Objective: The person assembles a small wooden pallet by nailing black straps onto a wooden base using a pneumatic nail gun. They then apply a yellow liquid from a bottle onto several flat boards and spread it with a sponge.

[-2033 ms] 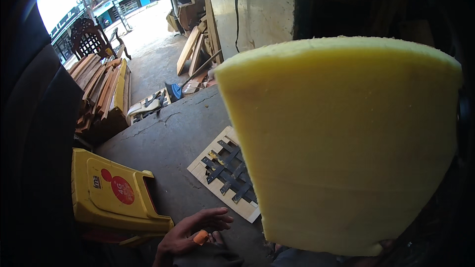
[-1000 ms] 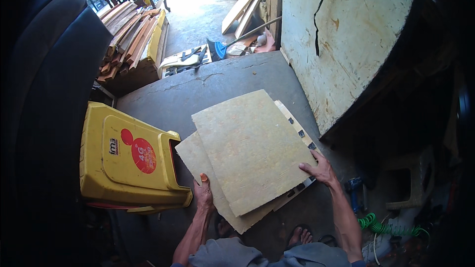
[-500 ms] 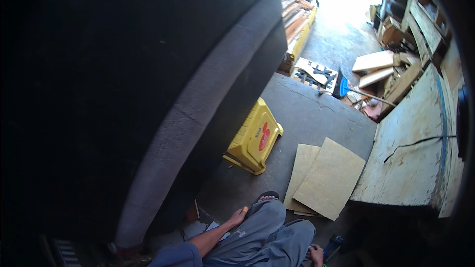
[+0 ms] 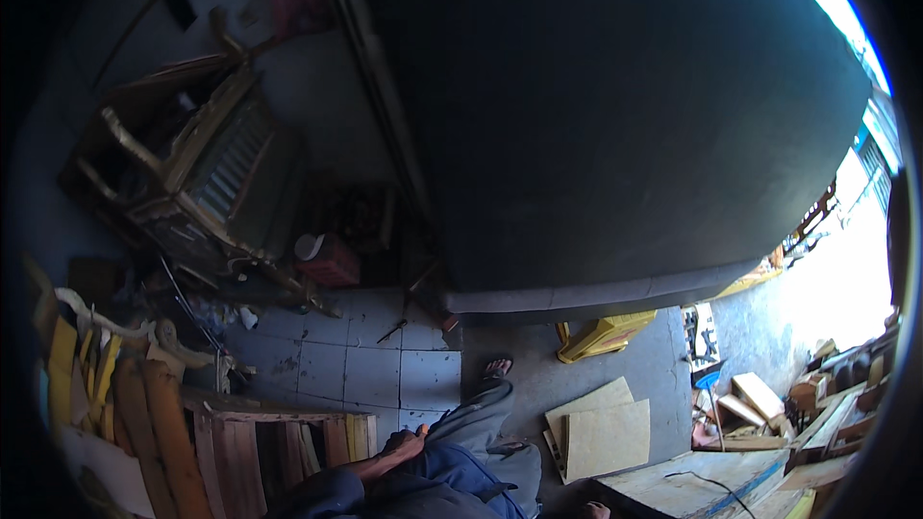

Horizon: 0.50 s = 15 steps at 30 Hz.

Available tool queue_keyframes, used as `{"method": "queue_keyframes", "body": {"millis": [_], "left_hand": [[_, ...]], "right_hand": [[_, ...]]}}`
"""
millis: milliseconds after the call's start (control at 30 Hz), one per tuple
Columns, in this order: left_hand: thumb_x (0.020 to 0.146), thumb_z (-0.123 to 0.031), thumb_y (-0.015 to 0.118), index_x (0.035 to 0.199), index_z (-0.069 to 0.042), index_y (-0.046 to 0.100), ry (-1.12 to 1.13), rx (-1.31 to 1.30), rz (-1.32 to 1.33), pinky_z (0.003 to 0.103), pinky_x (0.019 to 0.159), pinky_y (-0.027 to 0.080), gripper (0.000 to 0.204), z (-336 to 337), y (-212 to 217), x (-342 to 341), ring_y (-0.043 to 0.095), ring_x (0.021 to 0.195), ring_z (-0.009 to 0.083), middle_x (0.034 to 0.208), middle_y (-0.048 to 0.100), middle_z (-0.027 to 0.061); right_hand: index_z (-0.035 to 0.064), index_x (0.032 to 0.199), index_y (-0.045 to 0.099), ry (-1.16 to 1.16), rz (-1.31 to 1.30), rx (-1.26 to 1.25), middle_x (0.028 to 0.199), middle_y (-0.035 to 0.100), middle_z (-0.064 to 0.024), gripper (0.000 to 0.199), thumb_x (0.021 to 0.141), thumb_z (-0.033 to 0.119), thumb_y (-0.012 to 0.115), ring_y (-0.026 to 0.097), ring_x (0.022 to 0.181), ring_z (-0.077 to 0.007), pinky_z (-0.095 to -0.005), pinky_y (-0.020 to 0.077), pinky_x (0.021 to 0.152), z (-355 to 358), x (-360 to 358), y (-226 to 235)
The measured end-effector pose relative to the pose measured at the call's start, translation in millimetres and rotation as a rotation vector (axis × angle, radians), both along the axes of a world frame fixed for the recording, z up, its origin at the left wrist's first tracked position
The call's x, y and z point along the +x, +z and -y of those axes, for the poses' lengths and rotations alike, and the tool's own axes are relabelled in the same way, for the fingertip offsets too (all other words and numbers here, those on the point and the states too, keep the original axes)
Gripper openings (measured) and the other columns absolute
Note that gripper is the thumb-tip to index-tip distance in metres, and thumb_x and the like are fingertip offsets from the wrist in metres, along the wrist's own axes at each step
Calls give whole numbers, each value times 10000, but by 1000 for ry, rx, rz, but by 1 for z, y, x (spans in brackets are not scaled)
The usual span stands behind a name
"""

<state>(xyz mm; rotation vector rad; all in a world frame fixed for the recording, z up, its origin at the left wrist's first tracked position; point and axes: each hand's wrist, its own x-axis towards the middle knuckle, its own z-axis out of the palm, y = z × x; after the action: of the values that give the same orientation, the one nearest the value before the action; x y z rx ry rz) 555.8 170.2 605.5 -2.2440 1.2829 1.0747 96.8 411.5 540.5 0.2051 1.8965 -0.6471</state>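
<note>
My left hand (image 4: 406,444) is beside my left thigh, fingers curled, with a small orange spot at the fingertips. What it holds, if anything, is too small to make out. Only a sliver of my right hand (image 4: 598,509) shows at the bottom edge, near the corner of a worn board; its fingers are mostly hidden. In front of my legs looms a large dark panel (image 4: 615,125) with a grey padded edge. Two flat tan boards (image 4: 608,437) lie overlapping on the floor to the right of my knees.
A yellow plastic stool (image 4: 606,334) is by the panel's lower edge. Worn pale boarding (image 4: 697,485) and scrap wood (image 4: 760,399) with a blue broom (image 4: 708,381) are on the right. On the left are a carved wooden chair frame (image 4: 207,173), a red container (image 4: 329,259) and a slatted frame (image 4: 279,418).
My view has swung to the left, bringing in the chair frame and tiled floor. My left hand has drawn back from the knee toward the thigh. The right hand is now mostly out of view.
</note>
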Motion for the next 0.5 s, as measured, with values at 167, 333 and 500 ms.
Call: {"method": "queue_keyframes", "body": {"millis": [167, 333, 500], "left_hand": [[1014, -668, 352, 936, 27, 765, -78, -153, -29, 548, 891, 547, 813, -4, 112, -7, 715, 995, 451, 955, 727, 296], [1014, -576, 452, 712, 5, 745, -65, -405, 112, 514, 721, 579, 718, -5, 148, 33, 732, 776, 425, 765, 723, 245], [941, -747, 431, 756, 20, 744, 78, -352, 102, 528, 713, 574, 849, 29, 177, 81, 731, 808, 442, 783, 715, 280]], "right_hand": [[65, 1258, 620, -15, -180, 137, 929, 685, -107, 361, 957, 263, 647, 691, 798, -258, -422, 578, 677, 12, -68, 69], [41, 1220, 623, 105, -202, -4, 837, 685, -90, 335, 947, 231, 657, 693, 719, -230, -410, 584, 623, 85, -59, 88], [62, 1315, 582, 230, -101, -205, 883, 686, -108, 384, 967, 215, 634, 707, 773, -251, -405, 592, 645, 231, 76, 112]]}}
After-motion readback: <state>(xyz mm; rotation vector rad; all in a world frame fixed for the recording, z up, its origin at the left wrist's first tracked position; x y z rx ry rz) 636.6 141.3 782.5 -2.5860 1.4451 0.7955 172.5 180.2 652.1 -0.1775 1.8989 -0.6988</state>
